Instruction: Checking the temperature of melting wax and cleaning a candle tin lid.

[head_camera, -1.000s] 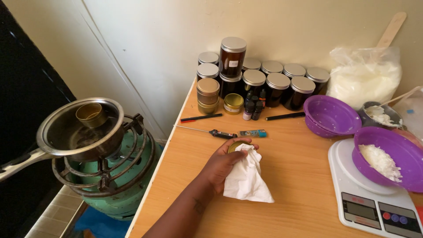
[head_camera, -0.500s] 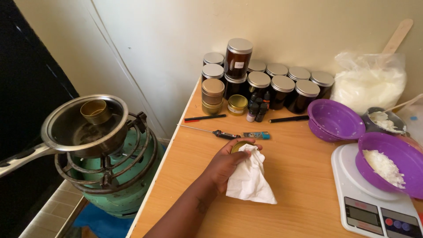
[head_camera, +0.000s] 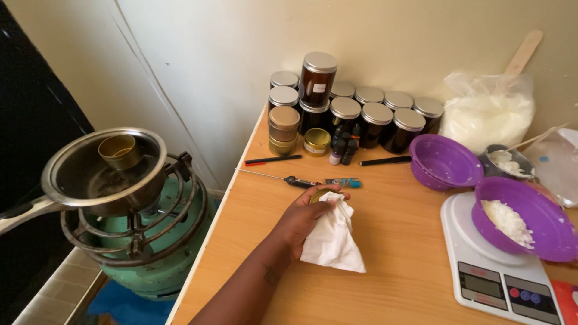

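Note:
My left hand (head_camera: 300, 221) rests on the wooden table (head_camera: 397, 283) and grips a crumpled white cloth (head_camera: 332, 242). It presses the cloth against a small gold tin (head_camera: 316, 194), whose rim peeks out above my fingers. The cloth hangs down to the right of my hand and covers most of the tin. Just beyond the tin lie a thin probe thermometer (head_camera: 288, 179) and a small blue lighter (head_camera: 344, 182). My right hand is out of view.
Dark lidded jars (head_camera: 361, 114), gold tins and small bottles stand at the back wall. To the right are an empty purple bowl (head_camera: 445, 159), another with white flakes (head_camera: 518, 216) on a white scale (head_camera: 494, 280), and a bag of flakes (head_camera: 487, 114). Left of the table, a pan (head_camera: 90, 180) holding a gold tin (head_camera: 120, 150) sits on a green gas burner (head_camera: 150, 247).
My hand with the cloth and tin stays in place, with only slight finger shifts. The view has drifted a little as my head moved.

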